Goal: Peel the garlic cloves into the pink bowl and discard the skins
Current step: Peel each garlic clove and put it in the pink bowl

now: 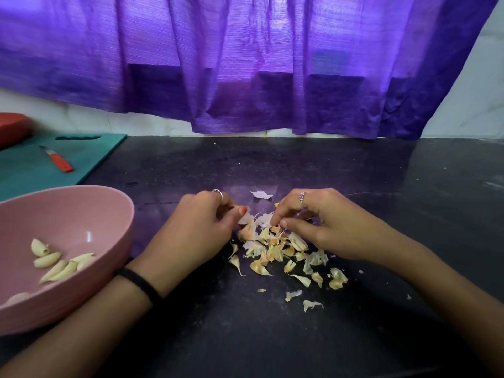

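Observation:
A pink bowl [109, 208] stands at the left on the dark counter, with several peeled garlic cloves [57, 264] inside. A heap of papery garlic skins [278, 249] lies in the middle of the counter. My left hand [196, 230] sits at the left edge of the heap, its fingers curled around some skins. My right hand [321, 227] is at the heap's upper right side, its thumb and fingertips pinching skins. Whether a clove is hidden among the skins cannot be told.
A teal cutting board [90, 156] lies at the back left with a small red-handled knife [58, 160] on it. A red object [13, 126] sits at the far left edge. A purple curtain [245, 64] hangs behind the black counter [354, 170].

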### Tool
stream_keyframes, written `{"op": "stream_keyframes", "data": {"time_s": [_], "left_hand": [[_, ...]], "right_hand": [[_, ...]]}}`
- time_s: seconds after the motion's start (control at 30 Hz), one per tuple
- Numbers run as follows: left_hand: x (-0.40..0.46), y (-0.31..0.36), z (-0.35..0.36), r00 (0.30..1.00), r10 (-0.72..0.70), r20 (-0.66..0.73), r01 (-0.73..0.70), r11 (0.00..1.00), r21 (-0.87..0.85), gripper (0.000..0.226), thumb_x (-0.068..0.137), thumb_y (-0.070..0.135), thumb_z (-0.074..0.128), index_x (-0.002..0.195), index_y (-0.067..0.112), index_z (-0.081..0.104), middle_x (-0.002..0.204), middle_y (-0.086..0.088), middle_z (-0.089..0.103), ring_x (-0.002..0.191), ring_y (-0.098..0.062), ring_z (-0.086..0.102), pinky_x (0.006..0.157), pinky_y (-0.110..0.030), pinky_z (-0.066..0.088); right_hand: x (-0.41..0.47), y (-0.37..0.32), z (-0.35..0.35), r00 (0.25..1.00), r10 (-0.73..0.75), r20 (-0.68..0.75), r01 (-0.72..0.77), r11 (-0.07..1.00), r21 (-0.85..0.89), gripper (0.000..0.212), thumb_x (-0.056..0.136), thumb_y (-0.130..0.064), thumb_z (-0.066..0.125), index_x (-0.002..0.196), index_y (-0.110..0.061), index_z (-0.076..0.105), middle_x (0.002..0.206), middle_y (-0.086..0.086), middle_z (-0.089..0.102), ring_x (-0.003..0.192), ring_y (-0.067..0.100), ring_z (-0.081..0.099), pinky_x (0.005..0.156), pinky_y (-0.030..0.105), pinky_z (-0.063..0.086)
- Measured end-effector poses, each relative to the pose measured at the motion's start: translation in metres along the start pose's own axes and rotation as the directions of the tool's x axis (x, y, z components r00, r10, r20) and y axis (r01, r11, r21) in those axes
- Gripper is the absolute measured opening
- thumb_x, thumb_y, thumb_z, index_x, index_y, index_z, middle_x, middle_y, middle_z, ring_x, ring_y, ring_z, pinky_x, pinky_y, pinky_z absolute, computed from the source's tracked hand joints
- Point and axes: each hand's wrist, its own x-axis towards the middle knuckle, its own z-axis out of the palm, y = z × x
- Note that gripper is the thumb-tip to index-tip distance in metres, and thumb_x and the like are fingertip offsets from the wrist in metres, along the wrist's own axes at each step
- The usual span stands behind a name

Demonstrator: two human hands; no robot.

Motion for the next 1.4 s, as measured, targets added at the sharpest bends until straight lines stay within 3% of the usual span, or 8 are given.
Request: {"op": "stream_keyframes", "data": {"time_s": [0.23, 0.4, 0.6, 0.77, 0.9, 1.0, 1.13, 1.4], "left_hand": [[-0.004, 0.003, 0.001, 0.989, 0.052, 0.141, -0.055, 0.998, 0.012, 0.028, 0.074, 0.034, 0.079, 0.098, 0.023, 0.069, 0.082, 0.007, 0.066, 0.073, -0.002, 0.060, 0.069, -0.020, 0.050], [-0.005, 0.007, 0.004, 0.989, 0.099, 0.112, -0.097, 0.995, -0.029, 0.032, 0.080, 0.022, 0.075, 0.109, 0.024, 0.063, 0.084, 0.009, 0.064, 0.073, -0.002, 0.060, 0.069, -0.019, 0.050], [-0.006, 0.013, 0.003, 0.993, 0.118, -0.003, -0.114, 0.949, -0.294, 0.052, 0.076, 0.006, 0.077, 0.112, 0.032, 0.051, 0.084, 0.008, 0.062, 0.069, -0.001, 0.064, 0.070, -0.020, 0.056], [-0.007, 0.018, 0.003, 0.989, 0.112, -0.101, -0.147, 0.860, -0.488, 0.056, 0.075, -0.005, 0.075, 0.107, 0.035, 0.052, 0.087, 0.004, 0.064, 0.081, -0.012, 0.069, 0.079, -0.028, 0.058], [-0.008, 0.020, 0.002, 0.992, 0.087, -0.087, -0.122, 0.769, -0.627, 0.052, 0.074, -0.004, 0.075, 0.111, 0.027, 0.055, 0.088, -0.002, 0.069, 0.082, -0.015, 0.071, 0.080, -0.028, 0.057], [-0.010, 0.022, 0.004, 0.992, 0.106, -0.071, -0.127, 0.771, -0.624, 0.052, 0.076, -0.004, 0.074, 0.115, 0.025, 0.054, 0.089, -0.001, 0.068, 0.081, -0.011, 0.070, 0.077, -0.025, 0.057], [-0.010, 0.022, 0.008, 0.985, 0.142, -0.097, -0.171, 0.828, -0.534, 0.054, 0.078, -0.008, 0.070, 0.115, 0.027, 0.054, 0.088, 0.006, 0.065, 0.079, -0.006, 0.068, 0.075, -0.019, 0.055], [-0.008, 0.015, 0.008, 0.983, 0.121, -0.138, -0.158, 0.939, -0.305, 0.037, 0.081, -0.008, 0.058, 0.103, 0.022, 0.062, 0.085, 0.008, 0.065, 0.077, -0.002, 0.061, 0.071, -0.009, 0.049]], "right_hand": [[0.005, -0.004, 0.008, 0.998, -0.059, -0.038, 0.059, 0.998, -0.010, 0.018, 0.092, -0.011, 0.061, 0.102, -0.022, 0.071, 0.099, -0.014, 0.063, 0.086, -0.005, 0.059, 0.077, 0.013, 0.047], [0.009, -0.008, 0.013, 0.995, -0.090, -0.035, 0.089, 0.995, -0.040, 0.017, 0.092, -0.014, 0.063, 0.104, -0.023, 0.070, 0.105, -0.011, 0.063, 0.094, 0.004, 0.061, 0.083, 0.026, 0.051], [0.008, -0.014, 0.016, 0.988, -0.030, -0.151, 0.030, 1.000, -0.003, 0.016, 0.091, -0.021, 0.064, 0.107, -0.019, 0.068, 0.102, -0.010, 0.064, 0.092, 0.004, 0.061, 0.084, 0.028, 0.051], [0.006, -0.016, 0.017, 0.980, 0.067, -0.186, -0.031, 0.982, 0.189, 0.006, 0.088, -0.018, 0.068, 0.093, -0.018, 0.064, 0.085, -0.005, 0.067, 0.076, 0.009, 0.065, 0.075, 0.037, 0.056], [0.004, -0.018, 0.015, 0.976, 0.113, -0.186, -0.033, 0.921, 0.387, 0.019, 0.087, -0.010, 0.068, 0.104, -0.012, 0.059, 0.089, 0.005, 0.066, 0.078, 0.019, 0.065, 0.078, 0.042, 0.057], [0.002, -0.019, 0.015, 0.980, 0.105, -0.171, -0.023, 0.906, 0.423, 0.025, 0.089, -0.004, 0.065, 0.110, -0.015, 0.058, 0.079, 0.002, 0.066, 0.071, 0.013, 0.063, 0.075, 0.038, 0.055], [0.002, -0.018, 0.017, 0.973, 0.127, -0.192, -0.034, 0.905, 0.424, 0.023, 0.090, -0.001, 0.061, 0.105, -0.019, 0.063, 0.076, 0.007, 0.069, 0.072, 0.026, 0.066, 0.072, 0.041, 0.056], [0.000, -0.013, 0.015, 0.951, 0.238, -0.196, -0.101, 0.842, 0.531, 0.015, 0.091, -0.001, 0.059, 0.102, -0.010, 0.064, 0.077, 0.010, 0.069, 0.067, 0.018, 0.064, 0.063, 0.024, 0.055]]}}
